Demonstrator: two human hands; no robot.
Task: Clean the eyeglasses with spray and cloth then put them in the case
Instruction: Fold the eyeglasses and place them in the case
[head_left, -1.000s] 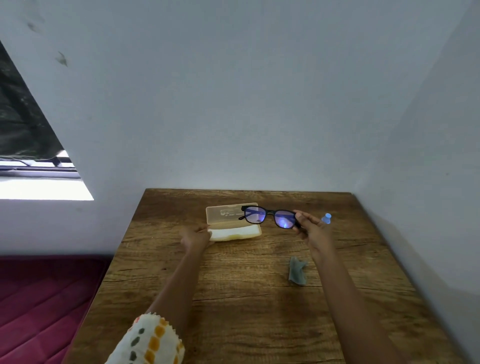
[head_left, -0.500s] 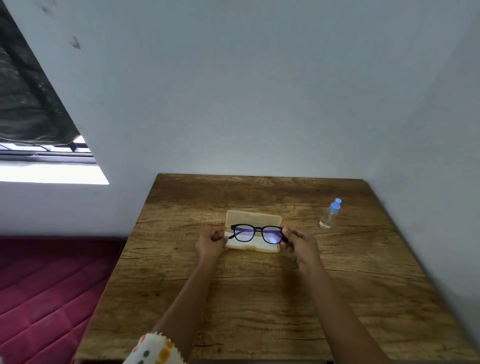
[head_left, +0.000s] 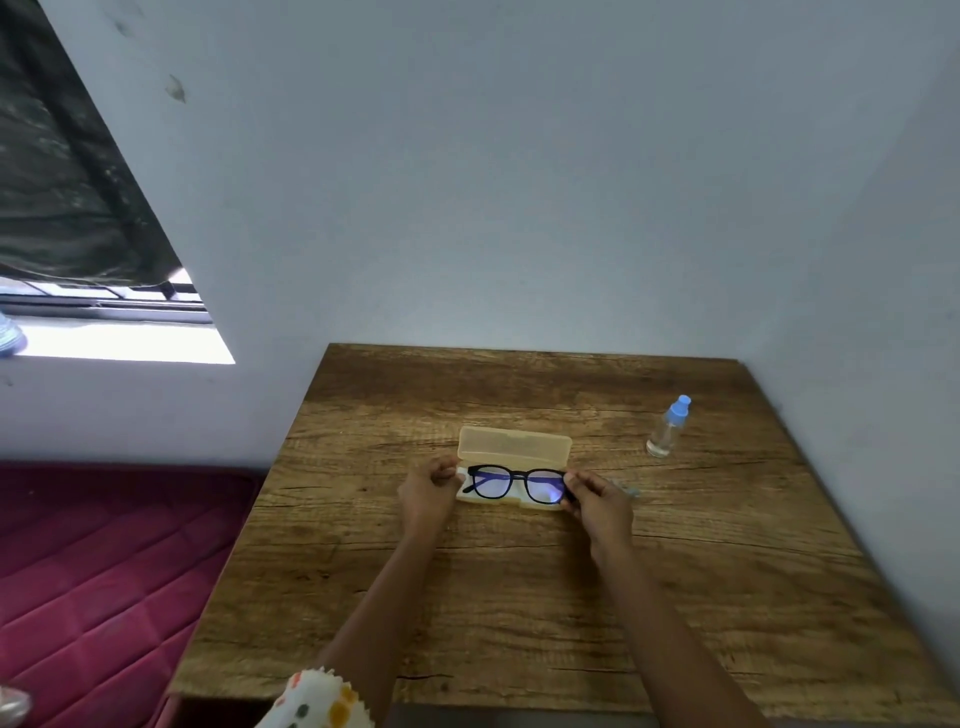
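Right hand (head_left: 597, 501) pinches one end of the eyeglasses (head_left: 517, 484) and left hand (head_left: 428, 491) curls at the other, on frame or case (head_left: 514, 444) I cannot tell, their long axis running hand to hand over the open case, on a wooden table (head_left: 519, 597) cornered by pale walls (head_left: 519, 208).

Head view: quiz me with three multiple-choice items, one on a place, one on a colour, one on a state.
1. Where does the spray bottle stand relative to the case?
A. to its left
B. to its right
C. inside it
2. The frame of the eyeglasses is:
A. black
B. white
C. red
3. The case is:
A. shut
B. upside down
C. open

Answers: 1 B, the bottle stands apart on the right side of the table. 2 A, dark rims run round both lenses. 3 C, the lid is swung back behind the eyeglasses.
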